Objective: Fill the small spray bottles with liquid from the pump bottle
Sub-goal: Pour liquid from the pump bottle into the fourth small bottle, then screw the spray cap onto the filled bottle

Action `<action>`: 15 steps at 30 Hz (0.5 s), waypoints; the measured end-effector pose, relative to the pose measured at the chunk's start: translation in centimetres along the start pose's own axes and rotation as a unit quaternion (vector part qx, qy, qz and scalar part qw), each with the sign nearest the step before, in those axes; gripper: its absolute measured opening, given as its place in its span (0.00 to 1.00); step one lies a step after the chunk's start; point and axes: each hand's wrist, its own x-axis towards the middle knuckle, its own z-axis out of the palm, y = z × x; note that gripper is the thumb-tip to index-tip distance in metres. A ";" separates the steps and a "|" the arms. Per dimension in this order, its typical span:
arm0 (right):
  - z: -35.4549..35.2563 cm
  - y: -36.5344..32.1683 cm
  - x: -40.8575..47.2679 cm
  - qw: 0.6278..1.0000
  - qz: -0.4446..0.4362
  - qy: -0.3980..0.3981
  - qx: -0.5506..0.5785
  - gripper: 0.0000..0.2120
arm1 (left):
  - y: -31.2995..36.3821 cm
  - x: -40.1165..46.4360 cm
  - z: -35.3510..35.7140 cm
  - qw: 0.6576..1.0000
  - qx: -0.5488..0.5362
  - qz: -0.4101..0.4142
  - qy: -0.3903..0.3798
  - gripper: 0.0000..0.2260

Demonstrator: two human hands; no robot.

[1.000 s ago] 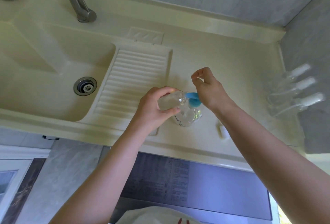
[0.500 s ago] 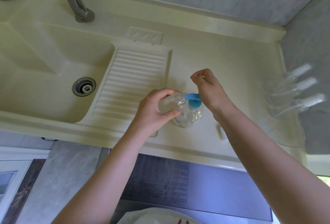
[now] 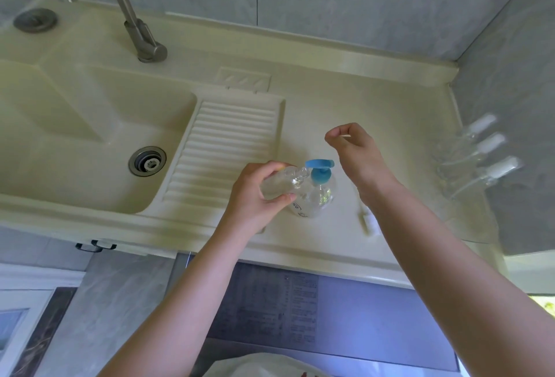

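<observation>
Left hand (image 3: 255, 193) grips small spray bottle (image 3: 280, 184), mouth at blue pump bottle (image 3: 318, 187) spout; right hand (image 3: 357, 154) raised, fingers curled, apparently empty.

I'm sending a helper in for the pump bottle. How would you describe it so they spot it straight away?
On the cream counter, just right of the ribbed drainboard, stands the pump bottle, upright and clear. Its blue pump head sets it apart from the small spray bottle that the left hand holds beside it.
</observation>
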 end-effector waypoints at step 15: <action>-3.6 5.5 -2.9 0.997 -0.004 0.077 0.011 0.06 | 0.3 -2.8 1.2 0.999 0.005 -0.015 0.032 0.19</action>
